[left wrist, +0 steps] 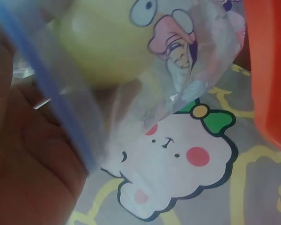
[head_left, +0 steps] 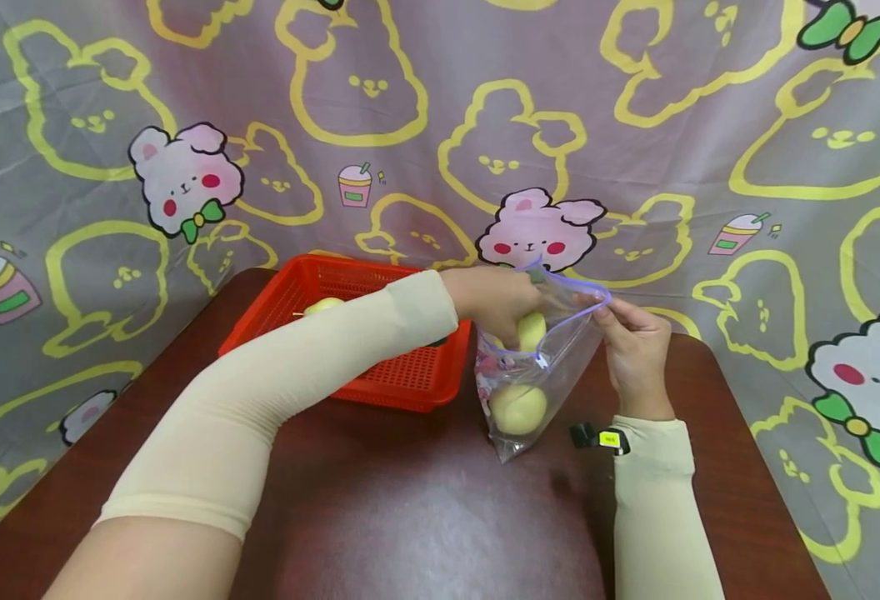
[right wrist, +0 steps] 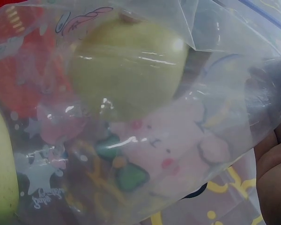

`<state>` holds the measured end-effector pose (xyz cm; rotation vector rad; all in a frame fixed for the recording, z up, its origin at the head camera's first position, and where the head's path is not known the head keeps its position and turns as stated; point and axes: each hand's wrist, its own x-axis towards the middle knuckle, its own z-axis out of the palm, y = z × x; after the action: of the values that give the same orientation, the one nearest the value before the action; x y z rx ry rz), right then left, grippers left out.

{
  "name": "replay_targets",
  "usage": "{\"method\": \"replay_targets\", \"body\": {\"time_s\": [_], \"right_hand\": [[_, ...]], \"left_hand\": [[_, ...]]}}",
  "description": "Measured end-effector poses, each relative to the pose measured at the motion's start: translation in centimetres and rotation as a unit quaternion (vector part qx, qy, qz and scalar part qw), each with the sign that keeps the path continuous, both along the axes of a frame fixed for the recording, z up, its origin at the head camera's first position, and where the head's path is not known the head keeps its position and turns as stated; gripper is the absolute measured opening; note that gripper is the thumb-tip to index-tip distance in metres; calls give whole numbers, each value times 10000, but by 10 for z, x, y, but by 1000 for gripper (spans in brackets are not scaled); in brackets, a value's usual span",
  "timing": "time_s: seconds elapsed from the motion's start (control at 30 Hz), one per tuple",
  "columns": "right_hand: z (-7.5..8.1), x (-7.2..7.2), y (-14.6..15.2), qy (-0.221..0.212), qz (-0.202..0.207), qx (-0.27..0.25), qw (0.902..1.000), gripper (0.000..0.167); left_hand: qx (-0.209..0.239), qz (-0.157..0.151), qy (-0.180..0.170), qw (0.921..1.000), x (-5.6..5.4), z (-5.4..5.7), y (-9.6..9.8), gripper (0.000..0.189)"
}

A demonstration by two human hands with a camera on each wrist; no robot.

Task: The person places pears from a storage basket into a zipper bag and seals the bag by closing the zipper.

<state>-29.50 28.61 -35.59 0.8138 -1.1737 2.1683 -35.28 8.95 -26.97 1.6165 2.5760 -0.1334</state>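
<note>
Pale sleeve [head_left: 260,392] at lower left leads to the left hand [head_left: 494,302], clasping the upper fruit [head_left: 533,332] just inside the clear bag [head_left: 562,375] right of centre, while the right hand [head_left: 637,343], pinching the rim [head_left: 577,317], should hold it taut so the fruit lowers gently.

Room to pass over glossy brown wooden tabletop [head_left: 440,508] on wearer's side of hands, between forearms. Left hand [head_left: 494,300] inside mouth of clear plastic bag with purple edge [head_left: 566,367]; gap in mouth toward right hand [head_left: 638,342], which pinches rim. Way down blocked by pale yellow round fruit [head_left: 532,331] at left fingers, second pale yellow fruit [head_left: 518,409] below. Red perforated plastic basket [head_left: 387,395] beside left hand, cream-sleeved left forearm [head_left: 320,358] across it. Grey cartoon-print curtain [head_left: 440,175] limits reach beyond hands.
</note>
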Motion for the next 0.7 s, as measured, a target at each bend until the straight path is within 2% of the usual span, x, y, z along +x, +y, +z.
{"method": "replay_targets", "body": {"time_s": [0.27, 0.5, 0.7], "right_hand": [[-1, 0, -2, 9, 17, -25, 10000, 17], [-3, -1, -4, 67, 15, 46, 10000, 16], [-2, -2, -5, 79, 43, 83, 9999, 16]], "left_hand": [[-475, 247, -101, 9985, -4, -11, 9, 20], [-511, 10, 148, 9986, -6, -22, 14, 17], [-790, -58, 246, 9966, -10, -35, 18, 22]]}}
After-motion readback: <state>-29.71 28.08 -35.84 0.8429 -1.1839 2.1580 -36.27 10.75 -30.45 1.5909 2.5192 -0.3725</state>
